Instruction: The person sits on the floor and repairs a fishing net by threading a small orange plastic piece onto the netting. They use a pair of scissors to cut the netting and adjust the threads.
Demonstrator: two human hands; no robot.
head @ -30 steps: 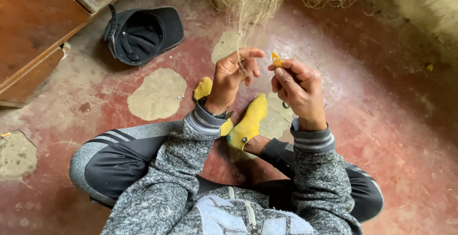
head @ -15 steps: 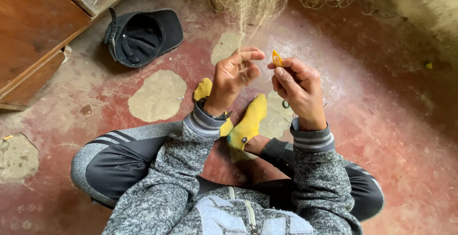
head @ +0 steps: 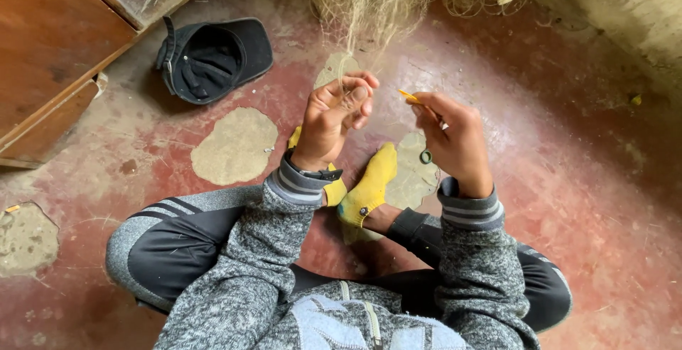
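I sit cross-legged on a worn red floor, in yellow socks (head: 369, 187). My left hand (head: 334, 116) is raised and pinches thin pale strands of a fishing net (head: 369, 2) that hangs down from the far side. My right hand (head: 451, 137) is closed on a small yellow netting needle (head: 408, 96), whose tip sticks out toward the left hand. The two hands are a short gap apart. A small dark ring (head: 425, 156) shows just below the right hand.
A black cap (head: 213, 59) lies upside down on the floor at the far left. A brown wooden cabinet (head: 50, 45) fills the upper left corner. A pale wall (head: 625, 9) runs along the right. Bare cement patches (head: 234, 144) break the red floor.
Both hands have shifted slightly. The yellow needle has tilted, so its tip now points left toward the left hand, and the left fingers have curled tighter on the strands.
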